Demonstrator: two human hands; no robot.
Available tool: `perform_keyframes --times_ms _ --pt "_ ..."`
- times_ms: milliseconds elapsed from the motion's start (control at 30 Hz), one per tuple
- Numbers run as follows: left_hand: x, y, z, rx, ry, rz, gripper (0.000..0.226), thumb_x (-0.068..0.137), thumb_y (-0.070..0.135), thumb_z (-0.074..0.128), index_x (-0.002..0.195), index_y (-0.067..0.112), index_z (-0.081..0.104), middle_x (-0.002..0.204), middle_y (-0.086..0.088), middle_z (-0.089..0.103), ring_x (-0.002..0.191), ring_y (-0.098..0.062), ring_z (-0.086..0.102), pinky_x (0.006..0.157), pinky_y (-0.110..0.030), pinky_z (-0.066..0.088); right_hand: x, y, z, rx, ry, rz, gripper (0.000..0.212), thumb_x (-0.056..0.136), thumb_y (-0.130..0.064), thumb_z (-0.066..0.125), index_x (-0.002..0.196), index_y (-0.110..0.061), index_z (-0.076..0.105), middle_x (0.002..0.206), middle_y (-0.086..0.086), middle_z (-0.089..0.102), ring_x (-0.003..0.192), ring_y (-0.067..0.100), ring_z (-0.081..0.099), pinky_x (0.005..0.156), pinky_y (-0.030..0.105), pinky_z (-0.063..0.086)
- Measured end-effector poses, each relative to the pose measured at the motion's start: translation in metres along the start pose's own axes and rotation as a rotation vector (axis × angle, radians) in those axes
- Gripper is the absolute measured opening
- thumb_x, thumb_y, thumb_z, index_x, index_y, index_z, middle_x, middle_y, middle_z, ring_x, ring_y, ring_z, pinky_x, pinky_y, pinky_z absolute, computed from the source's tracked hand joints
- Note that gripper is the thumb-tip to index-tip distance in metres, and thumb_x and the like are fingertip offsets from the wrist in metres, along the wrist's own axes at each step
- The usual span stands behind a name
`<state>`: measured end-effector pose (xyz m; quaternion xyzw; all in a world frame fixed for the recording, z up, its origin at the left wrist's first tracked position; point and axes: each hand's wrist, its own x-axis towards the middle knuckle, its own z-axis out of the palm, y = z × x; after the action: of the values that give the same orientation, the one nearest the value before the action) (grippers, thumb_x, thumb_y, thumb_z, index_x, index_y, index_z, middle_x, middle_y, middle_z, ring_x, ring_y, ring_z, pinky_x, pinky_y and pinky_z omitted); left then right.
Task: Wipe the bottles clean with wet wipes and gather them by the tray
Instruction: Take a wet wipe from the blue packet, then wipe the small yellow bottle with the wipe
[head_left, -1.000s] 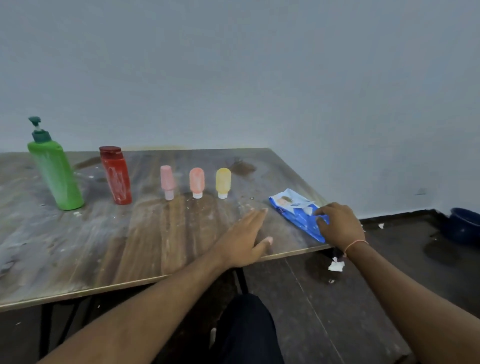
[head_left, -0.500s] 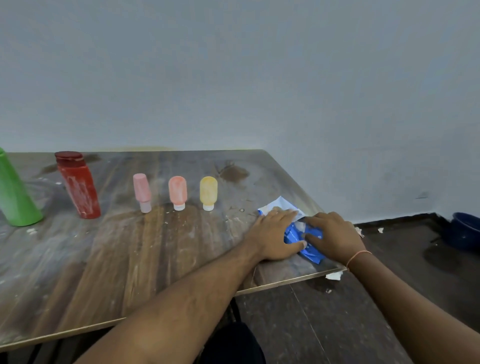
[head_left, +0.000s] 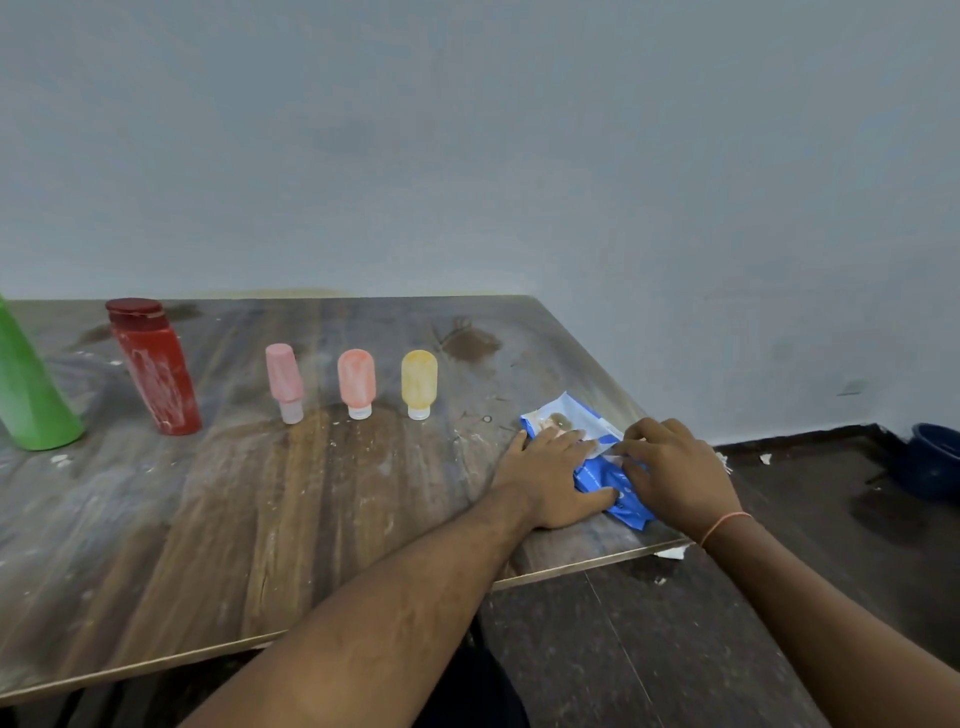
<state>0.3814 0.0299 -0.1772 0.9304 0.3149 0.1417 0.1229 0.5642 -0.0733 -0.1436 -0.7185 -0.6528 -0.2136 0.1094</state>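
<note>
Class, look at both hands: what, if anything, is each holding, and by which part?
The left hand presses flat on the blue wet-wipe pack, pinning its middle. The right hand pinches at the pack's top flap.

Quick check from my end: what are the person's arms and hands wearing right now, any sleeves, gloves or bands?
Both forearms are bare, with no sleeves or gloves showing. The right hand has a thin orange-pink thread band around its wrist. The left hand wears nothing visible.
</note>
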Motion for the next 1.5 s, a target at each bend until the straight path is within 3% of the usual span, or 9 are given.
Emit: perform_keyframes --times_ms 333,533,667,800,900,1100,1167,1300,1500 --pt "0.003 -0.002 0.003 0.023 0.007 0.002 0.093 0.089 0.087 0.037 0.163 0.033 0.032 0.171 0.009 0.03 0.161 -0.018 0.018 0.129 -0.057 0.014 -0.008 0.005 -0.034 0.124 0.003 0.079 0.007 0.093 -0.023 0.075 0.099 -0.026 0.078 0.106 -0.014 0.068 0.093 0.018 0.06 0.064 0.032 0.049" --pt "-0.003 -0.002 0.004 -0.046 0.124 0.005 0.093 0.093 0.08 0.039 0.164 0.022 0.03 0.172 0.006 0.027 0.162 -0.017 0.011 0.131 -0.053 0.009 -0.013 -0.006 -0.069 0.538 0.003 0.354 0.01 0.084 -0.042 0.071 0.084 -0.036 0.079 0.081 -0.021 0.075 0.077 0.004 0.068 0.073 0.032 0.056" --pt "-0.019 0.001 -0.005 -0.132 0.252 0.058 0.074 0.103 0.062 0.024 0.165 0.022 0.029 0.172 0.008 0.028 0.162 -0.019 0.01 0.131 -0.054 0.004 -0.012 -0.03 -0.085 0.904 0.019 0.51 0.016 0.09 -0.016 0.075 0.076 -0.024 0.081 0.065 -0.002 0.071 0.063 0.011 0.061 0.066 0.038 0.057" --pt "-0.051 -0.009 -0.023 -0.568 0.369 0.057 0.048 0.109 0.039 0.033 0.149 0.022 0.052 0.151 0.005 0.056 0.147 -0.014 0.043 0.125 -0.048 0.028 -0.011 -0.06 -0.093 1.251 0.014 0.598 0.016 0.094 -0.006 0.072 0.08 -0.011 0.079 0.075 0.006 0.074 0.072 0.018 0.07 0.066 0.038 0.06" --pt "-0.095 -0.031 -0.043 -1.002 0.265 -0.023 0.038 0.112 0.038 0.04 0.146 0.032 0.054 0.147 0.015 0.06 0.138 -0.003 0.054 0.121 -0.035 0.039 -0.01 -0.087 -0.09 1.362 -0.059 0.614 0.011 0.098 -0.007 0.071 0.091 -0.005 0.079 0.074 0.0 0.075 0.073 0.017 0.072 0.065 0.038 0.062" --pt "-0.175 -0.076 -0.081 -1.014 0.195 -0.135 0.077 0.092 0.048 0.077 0.158 0.034 0.04 0.149 0.016 0.056 0.114 -0.02 0.072 0.077 -0.031 0.06 -0.006 -0.168 -0.069 1.505 -0.248 0.568 0.013 0.101 -0.009 0.068 0.104 -0.003 0.079 0.09 0.016 0.077 0.076 0.018 0.071 0.062 0.037 0.06" --pt "-0.193 -0.086 -0.088 -0.932 0.195 -0.193 0.079 0.084 0.053 0.084 0.152 0.035 0.049 0.138 0.013 0.065 0.109 -0.012 0.073 0.074 -0.027 0.059 -0.004 -0.196 -0.062 1.533 -0.333 0.536 0.015 0.102 -0.011 0.066 0.107 -0.005 0.079 0.097 0.016 0.08 0.081 0.021 0.073 0.067 0.037 0.061" --pt "-0.219 -0.101 -0.108 -0.73 0.21 -0.287 0.031 0.092 0.046 0.079 0.119 0.031 0.076 0.083 0.007 0.078 0.063 -0.002 0.066 0.061 -0.023 0.053 -0.002 -0.243 -0.047 1.491 -0.434 0.453 0.014 0.102 -0.014 0.068 0.106 -0.011 0.081 0.098 0.016 0.081 0.084 0.024 0.074 0.067 0.03 0.063" --pt "-0.234 -0.124 -0.112 -0.826 0.214 -0.397 0.009 0.1 0.033 0.073 0.102 0.028 0.08 0.075 -0.001 0.077 0.064 -0.006 0.069 0.061 -0.022 0.055 0.007 -0.264 -0.038 1.433 -0.395 0.371 0.012 0.101 -0.012 0.071 0.106 -0.013 0.082 0.088 0.022 0.078 0.066 0.016 0.068 0.054 0.024 0.056"
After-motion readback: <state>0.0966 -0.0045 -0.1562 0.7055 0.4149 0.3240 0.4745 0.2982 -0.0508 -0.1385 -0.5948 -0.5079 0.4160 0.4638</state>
